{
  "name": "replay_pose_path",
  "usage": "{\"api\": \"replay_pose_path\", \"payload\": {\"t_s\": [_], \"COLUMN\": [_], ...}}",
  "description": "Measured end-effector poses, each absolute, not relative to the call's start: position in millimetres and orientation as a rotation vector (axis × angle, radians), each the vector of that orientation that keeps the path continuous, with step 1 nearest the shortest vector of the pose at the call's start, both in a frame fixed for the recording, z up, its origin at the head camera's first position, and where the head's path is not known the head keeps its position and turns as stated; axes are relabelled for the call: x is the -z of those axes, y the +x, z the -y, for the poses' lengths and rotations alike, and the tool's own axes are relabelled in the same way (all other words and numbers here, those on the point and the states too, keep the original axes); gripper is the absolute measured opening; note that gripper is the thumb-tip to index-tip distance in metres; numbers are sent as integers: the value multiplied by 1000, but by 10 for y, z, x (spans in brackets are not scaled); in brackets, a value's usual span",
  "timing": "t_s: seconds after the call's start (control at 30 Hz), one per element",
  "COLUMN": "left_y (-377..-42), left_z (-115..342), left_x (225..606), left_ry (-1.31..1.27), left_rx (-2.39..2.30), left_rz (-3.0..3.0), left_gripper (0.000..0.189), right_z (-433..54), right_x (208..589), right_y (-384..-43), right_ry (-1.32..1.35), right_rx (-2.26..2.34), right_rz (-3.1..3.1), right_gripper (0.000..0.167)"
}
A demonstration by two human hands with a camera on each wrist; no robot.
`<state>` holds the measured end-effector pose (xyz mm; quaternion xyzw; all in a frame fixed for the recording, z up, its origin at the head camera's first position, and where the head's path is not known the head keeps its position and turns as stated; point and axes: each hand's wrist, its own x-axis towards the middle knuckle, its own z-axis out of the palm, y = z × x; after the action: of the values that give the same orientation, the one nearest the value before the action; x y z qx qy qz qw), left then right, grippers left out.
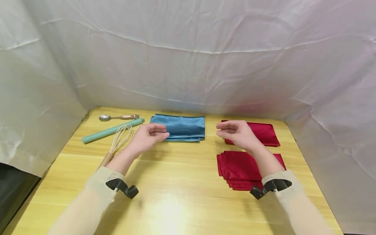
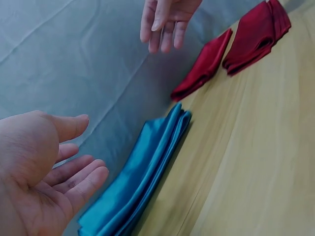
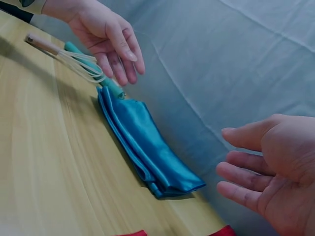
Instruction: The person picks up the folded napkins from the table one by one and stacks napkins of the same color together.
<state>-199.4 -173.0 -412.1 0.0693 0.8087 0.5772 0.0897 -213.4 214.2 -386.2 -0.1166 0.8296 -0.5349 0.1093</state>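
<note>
A folded blue satin cloth (image 1: 185,127) lies at the back middle of the table. Over its left end hovers my left hand (image 1: 149,136), fingers loosely bent and holding nothing. My right hand (image 1: 236,133) is raised over the left part of a folded red cloth (image 1: 263,133), also with nothing in it. Nearer to me, a second folded red cloth (image 1: 241,169) lies partly under my right forearm in the head view. Both wrist views show the palms facing each other, fingers apart, with the blue cloth (image 2: 142,172) between and below them.
Left of the blue cloth are a whisk (image 1: 121,138) with a wooden handle, a green rod-shaped roll (image 1: 113,130) and a metal spoon (image 1: 117,117) with a brown handle. Pale fabric walls (image 1: 191,65) enclose the wooden table (image 1: 176,182) at the back and sides.
</note>
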Motion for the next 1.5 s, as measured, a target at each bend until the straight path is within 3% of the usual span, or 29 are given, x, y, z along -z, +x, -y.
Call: {"api": "replay_pose_path", "payload": {"t_s": [0.73,1.5], "left_y": [-1820,-1733], "left_z": [1399,708], "left_x": [4144,4443], "left_ry": [256,339], "left_rx": [-1793,-1746], "left_rz": [-2297,-2112], "left_gripper": [50,49], "right_z": [-2914,-3692], "right_x": [3795,4064], "right_y": [-1559,-1331], "right_ry": [-399,-132], "right_rx": [1573,1540], "right_rz": [-2546,-2602], "right_gripper": [39,47]}}
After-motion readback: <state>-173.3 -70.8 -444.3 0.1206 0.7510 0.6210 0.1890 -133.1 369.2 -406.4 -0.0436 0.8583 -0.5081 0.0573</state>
